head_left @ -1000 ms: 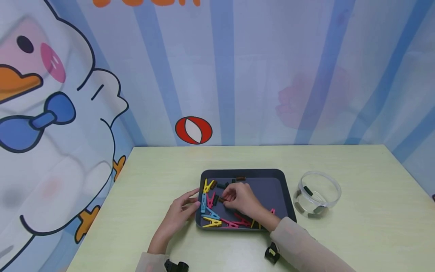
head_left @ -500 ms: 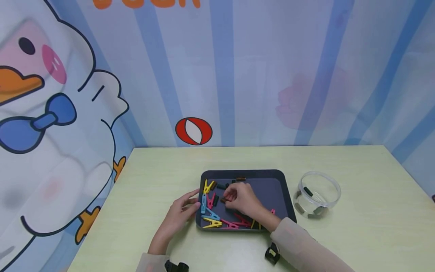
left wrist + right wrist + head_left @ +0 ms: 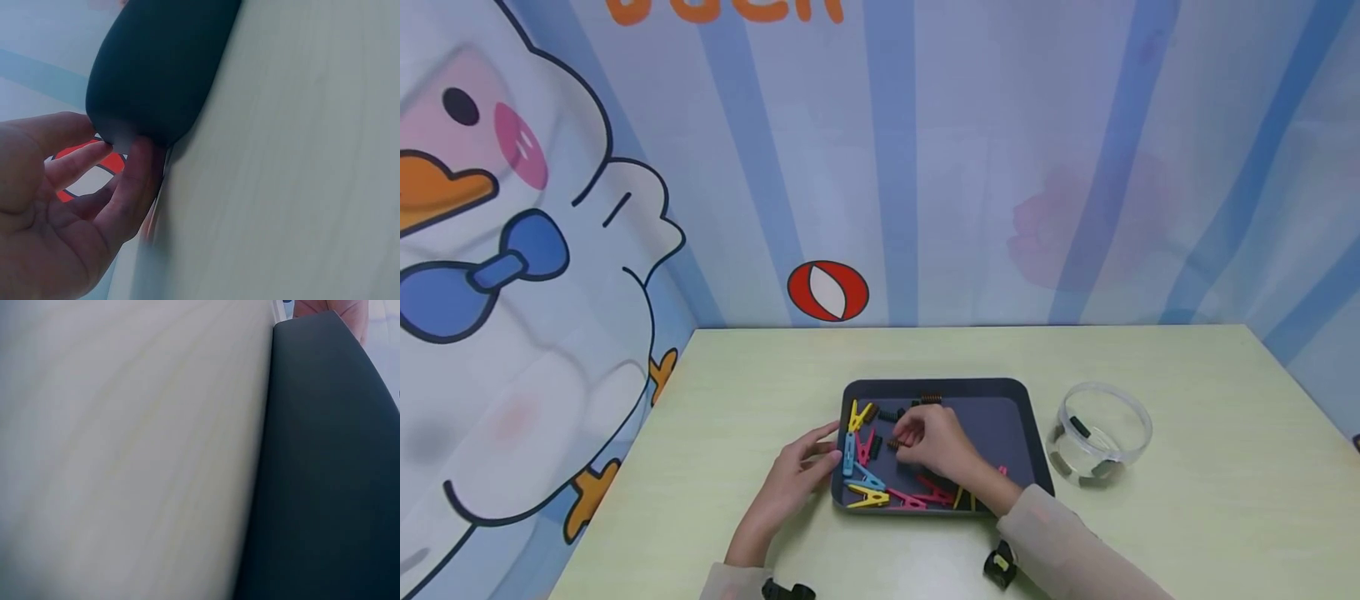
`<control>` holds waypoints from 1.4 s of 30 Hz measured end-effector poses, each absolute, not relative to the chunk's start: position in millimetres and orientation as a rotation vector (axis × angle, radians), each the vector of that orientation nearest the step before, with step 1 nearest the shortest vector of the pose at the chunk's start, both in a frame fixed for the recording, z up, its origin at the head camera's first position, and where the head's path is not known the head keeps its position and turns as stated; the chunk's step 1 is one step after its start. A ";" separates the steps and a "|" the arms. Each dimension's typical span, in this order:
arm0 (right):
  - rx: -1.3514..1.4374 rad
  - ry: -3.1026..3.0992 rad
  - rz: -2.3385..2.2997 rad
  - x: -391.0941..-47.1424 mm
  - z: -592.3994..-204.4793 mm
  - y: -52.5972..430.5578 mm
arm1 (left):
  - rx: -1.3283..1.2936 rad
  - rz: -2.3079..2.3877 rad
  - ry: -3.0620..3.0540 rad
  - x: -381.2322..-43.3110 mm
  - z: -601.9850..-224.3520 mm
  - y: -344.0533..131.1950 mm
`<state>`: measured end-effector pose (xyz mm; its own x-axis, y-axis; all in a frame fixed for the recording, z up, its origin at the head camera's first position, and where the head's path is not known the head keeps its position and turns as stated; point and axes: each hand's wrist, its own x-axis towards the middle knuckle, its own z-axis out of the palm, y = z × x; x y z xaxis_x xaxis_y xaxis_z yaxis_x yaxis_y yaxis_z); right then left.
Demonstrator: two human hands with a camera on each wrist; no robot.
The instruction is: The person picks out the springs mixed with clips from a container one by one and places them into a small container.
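A dark grey tray (image 3: pixel 992 425) lies on the table. My left hand (image 3: pixel 797 471) rests against its left side, thumb and fingertips at the outer wall. In the left wrist view the fingers (image 3: pixel 128 181) touch the tray's dark side (image 3: pixel 156 75), only loosely bent. Over the middle of the tray my right hand (image 3: pixel 936 437) pinches a small brown ribbed piece (image 3: pixel 892 444) between thumb and fingers, its right end hidden. To its left lie a black ribbed piece (image 3: pixel 876 447), a pink clothespin (image 3: pixel 865 448) and a blue one (image 3: pixel 848 454).
Right of the tray stands a clear round container (image 3: pixel 1116 458) with several dark pieces. Yellow clothespins (image 3: pixel 868 496), a red one (image 3: pixel 934 492) and others line the tray's near side. Another brown ribbed piece (image 3: pixel 931 398) lies by the far rim. A printed curtain (image 3: pixel 962 167) hangs behind.
The brown ribbed piece at my right fingertips has shifted slightly right, away from the black piece beside it. My left hand stays against the tray. The head view has tilted up slightly.
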<state>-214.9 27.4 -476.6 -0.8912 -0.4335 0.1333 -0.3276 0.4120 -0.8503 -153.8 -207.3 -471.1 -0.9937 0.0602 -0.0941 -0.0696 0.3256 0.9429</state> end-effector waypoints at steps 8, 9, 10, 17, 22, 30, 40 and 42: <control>-0.665 2.516 -1.541 -214.0 -474.5 29.8 | -0.007 1.759 2.473 -154.1 -470.5 -205.7; -0.665 2.511 -1.542 -213.9 -474.3 30.2 | -0.011 1.760 2.471 -154.2 -470.7 -205.6; -0.669 2.509 -1.541 -213.7 -474.4 30.5 | -0.017 1.757 2.472 -154.5 -471.4 -205.5; -0.672 2.509 -1.536 -213.3 -475.4 30.7 | -0.056 1.731 2.491 -157.2 -479.8 -205.9; -0.659 2.519 -1.538 -212.9 -473.8 30.8 | -0.034 1.749 2.480 -155.5 -476.7 -206.4; -0.633 2.535 -1.563 -212.6 -467.4 29.9 | -0.005 1.741 2.463 -154.8 -472.7 -208.3; -0.624 2.539 -1.584 -211.7 -460.3 31.3 | -0.011 1.736 2.463 -152.1 -469.8 -207.8; -0.629 2.537 -1.588 -211.5 -458.5 32.4 | -0.004 1.732 2.464 -152.9 -469.8 -208.0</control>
